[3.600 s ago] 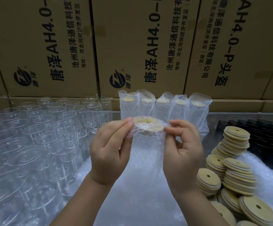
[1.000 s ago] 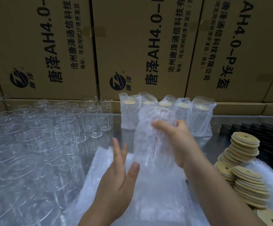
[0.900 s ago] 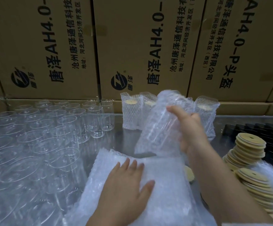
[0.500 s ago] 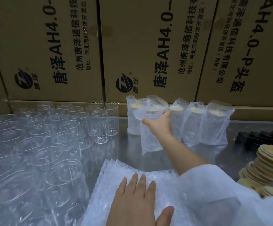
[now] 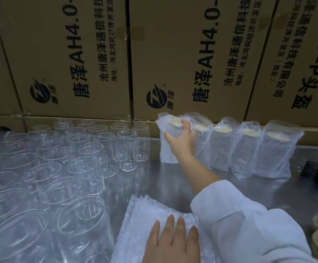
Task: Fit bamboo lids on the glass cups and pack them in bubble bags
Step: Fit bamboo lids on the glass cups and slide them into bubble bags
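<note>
So the right grip is curled round a bagged cup with its bamboo lid on. The cup stands upright at the left end of the row of wrapped cups at the back of the counter. The left grip just lies flat, fingers straight, on the stack of bubble bags up front, with bare glass cups crowding the left side.
</note>
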